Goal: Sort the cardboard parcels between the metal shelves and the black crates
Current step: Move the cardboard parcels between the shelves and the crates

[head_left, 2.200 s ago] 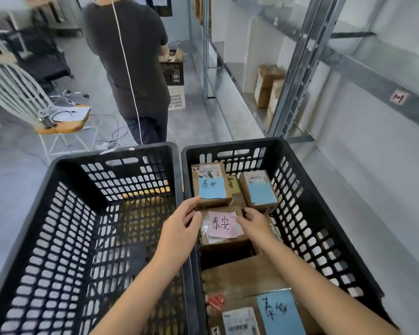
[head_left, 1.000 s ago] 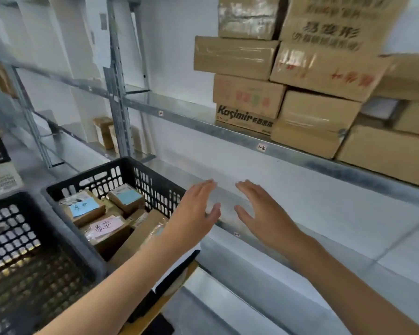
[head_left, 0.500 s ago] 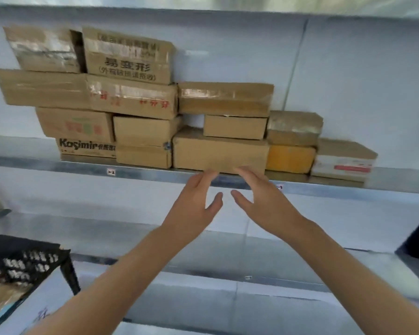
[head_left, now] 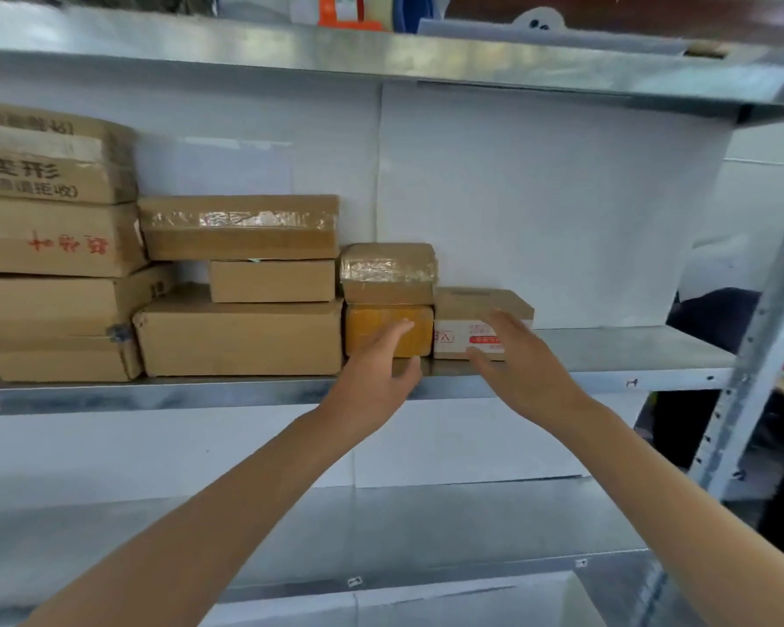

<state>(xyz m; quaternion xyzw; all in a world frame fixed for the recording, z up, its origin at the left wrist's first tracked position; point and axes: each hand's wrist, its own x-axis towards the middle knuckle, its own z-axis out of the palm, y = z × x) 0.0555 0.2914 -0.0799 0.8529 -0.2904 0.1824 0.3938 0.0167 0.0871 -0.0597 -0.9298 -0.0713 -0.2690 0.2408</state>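
Fingers [head_left: 505, 325] of the right hand [head_left: 521, 368] are spread and released, hovering in front of the white-labelled parcel [head_left: 458, 305]; contact cannot be confirmed. Left hand [head_left: 381, 368] is also released, fingertips reaching the face of the yellow parcel [head_left: 372, 325], nothing grasped. Both parcels sit on the metal shelf [head_left: 630, 355], right end of the row, touching each other. A taped brown parcel [head_left: 388, 273] rests on the yellow one.

Judgement: the white-labelled parcel looks small, stiff-sided, probably light. Nothing sits on it, so it should lift free. Take hold across its two short ends. Glossy tape may be slippery. Pulling the yellow parcel first risks tipping the taped one.
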